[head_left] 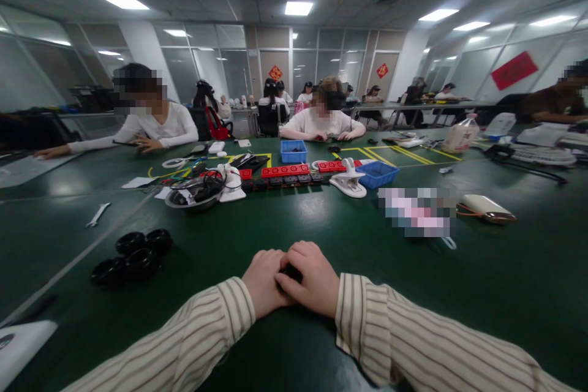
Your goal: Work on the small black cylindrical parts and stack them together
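My left hand (265,282) and my right hand (315,275) meet over the green table in front of me. Both are closed, with the fingers curled, and the right one overlaps the left. A dark patch (292,272) shows in the gap between them; whether it is a black object or only shadow cannot be made out. What the fingers hold, if anything, is hidden. To the left of my hands lie several black ring-shaped pieces (142,264), grouped close together and touching.
Beyond my hands are red power strips (285,171), a white clip stand (349,182), a blue bin (377,175) and a clear bowl of black cables (195,195). A wrench (98,215) lies left, a power bank (487,209) right. People sit across the table.
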`<state>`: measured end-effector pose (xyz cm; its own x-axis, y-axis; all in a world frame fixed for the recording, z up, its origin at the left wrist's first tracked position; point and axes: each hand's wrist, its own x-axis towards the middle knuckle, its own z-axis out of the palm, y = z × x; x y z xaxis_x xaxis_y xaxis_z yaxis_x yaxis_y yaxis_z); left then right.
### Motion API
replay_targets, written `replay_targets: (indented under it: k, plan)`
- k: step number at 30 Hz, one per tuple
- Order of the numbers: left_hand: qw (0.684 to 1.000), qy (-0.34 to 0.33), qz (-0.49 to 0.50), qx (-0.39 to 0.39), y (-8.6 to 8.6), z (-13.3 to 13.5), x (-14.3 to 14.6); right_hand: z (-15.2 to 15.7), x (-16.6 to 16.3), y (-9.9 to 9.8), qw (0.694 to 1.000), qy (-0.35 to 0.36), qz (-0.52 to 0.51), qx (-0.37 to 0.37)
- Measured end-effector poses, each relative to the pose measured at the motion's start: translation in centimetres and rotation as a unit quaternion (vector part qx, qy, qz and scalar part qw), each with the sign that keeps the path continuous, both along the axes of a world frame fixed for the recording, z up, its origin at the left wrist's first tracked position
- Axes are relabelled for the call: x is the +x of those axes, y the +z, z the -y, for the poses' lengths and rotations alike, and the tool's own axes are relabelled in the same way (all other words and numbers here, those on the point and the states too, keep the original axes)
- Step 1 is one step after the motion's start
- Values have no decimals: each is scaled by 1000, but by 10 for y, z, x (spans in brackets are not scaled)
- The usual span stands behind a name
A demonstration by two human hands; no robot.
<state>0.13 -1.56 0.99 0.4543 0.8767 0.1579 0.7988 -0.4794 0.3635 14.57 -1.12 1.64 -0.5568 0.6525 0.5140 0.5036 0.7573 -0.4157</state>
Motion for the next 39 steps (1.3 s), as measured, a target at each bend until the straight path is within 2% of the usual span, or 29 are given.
replay_targets:
  k: [4,8,11,14,18,24,28,31,33,36,39]
  plan:
    - [996,-72,48,-30,-7,-11,-8,-1,0,1,997,72,-32,8]
    - [985,-139,79,-71,-6,-20,-17,-1,0,0,984,164,-55,47]
    - [981,-143,84,-100,-4,-23,-19,0,-1,-1,975,207,-50,64]
    - [981,-139,88,-97,-4,-22,-19,1,0,1,971,218,-56,74]
    - [987,-132,75,-50,-3,-14,-15,3,3,7,981,167,-64,81]
    - [1000,7,-13,-23,9,5,-1,4,2,6,999,3,19,40]
    - [997,35,-56,-31,9,8,4,4,-1,4,997,-19,70,-1]
    - [998,17,-49,-26,4,2,0,4,-1,6,998,7,66,-6]
    - [999,-18,-32,-15,-1,-5,-7,3,0,6,998,39,52,6]
    - [996,-93,5,-10,-7,-15,-17,2,0,5,992,121,20,37]
    - [990,-131,37,-22,-10,-22,-24,2,-1,3,979,194,2,59]
